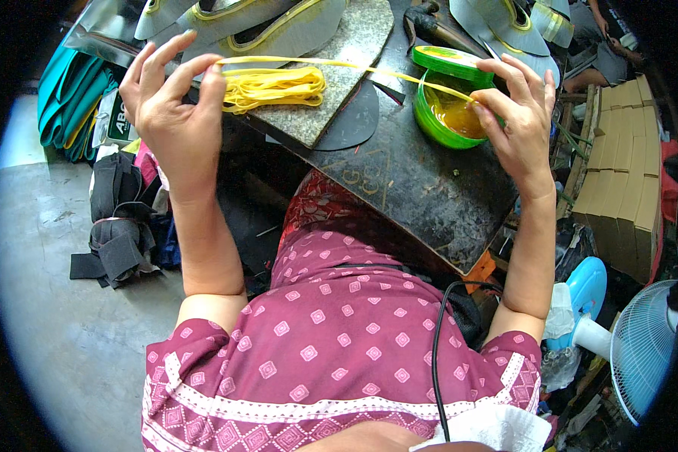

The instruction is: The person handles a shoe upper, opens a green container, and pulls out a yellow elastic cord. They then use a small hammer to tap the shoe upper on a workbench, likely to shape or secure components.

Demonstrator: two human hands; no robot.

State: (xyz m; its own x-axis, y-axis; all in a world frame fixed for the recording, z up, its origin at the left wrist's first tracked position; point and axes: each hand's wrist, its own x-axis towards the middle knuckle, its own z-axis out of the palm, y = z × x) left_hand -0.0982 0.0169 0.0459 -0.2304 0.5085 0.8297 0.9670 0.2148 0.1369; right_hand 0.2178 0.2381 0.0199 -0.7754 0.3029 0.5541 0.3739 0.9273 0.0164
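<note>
A narrow yellow strip (346,65) is stretched taut across the work table. My left hand (175,105) pinches its left end between thumb and forefinger, with the other fingers raised. At the right end, my right hand (518,124) pinches the strip above a round green tub (438,134). Amber, glue-like stuff (459,117) lies inside the tub, and a green lid (448,62) rests at its far rim. Below the strip, beside my left hand, a bundle of yellow strips (279,89) lies on a speckled stone slab (301,128).
Grey curved pieces with yellow edging (279,26) lie at the far side, near a hammer-like tool (429,26). A dark flat piece (358,120) sits by the slab. Stacked cartons (621,158) and a fan (644,346) stand right; dark cloth rolls (117,188) lie left.
</note>
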